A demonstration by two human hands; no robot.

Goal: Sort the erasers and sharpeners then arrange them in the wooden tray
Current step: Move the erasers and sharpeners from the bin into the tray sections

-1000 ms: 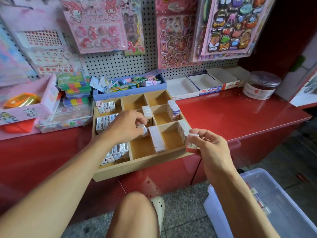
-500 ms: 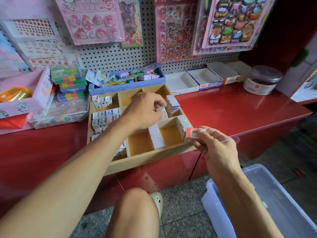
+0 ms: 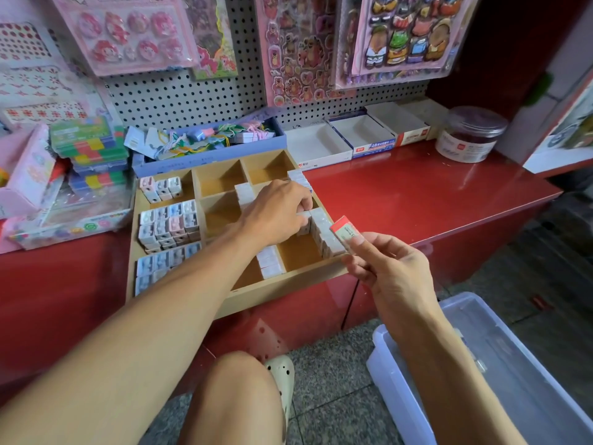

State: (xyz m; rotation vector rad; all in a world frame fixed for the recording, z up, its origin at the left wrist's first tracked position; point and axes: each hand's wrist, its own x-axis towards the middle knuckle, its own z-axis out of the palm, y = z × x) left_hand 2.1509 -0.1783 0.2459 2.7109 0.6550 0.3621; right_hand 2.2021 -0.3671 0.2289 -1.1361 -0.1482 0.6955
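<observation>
1. Now the left hand [image 3: 276,210] reaches over the wooden tray [image 3: 179,292], its grip curled on a white eraser [image 3: 304,220] at the divider between the right-hand compartments.
2. The right hand [image 3: 385,268] hovers just beside the tray's front right corner, pinching a red-ended eraser [image 3: 345,232] between thumb and fingertips.
3. Rows of white erasers [image 3: 327,236] stand on edge along the right compartments; another short row [image 3: 271,266] sits in the front middle one.
4. Sharpeners [image 3: 167,224] in pale colours fill the left column.
5. The tray rests on the red table [image 3: 417,194], its front edge overhanging; a clear plastic bin [image 3: 481,364] sits on the floor below right.
</observation>
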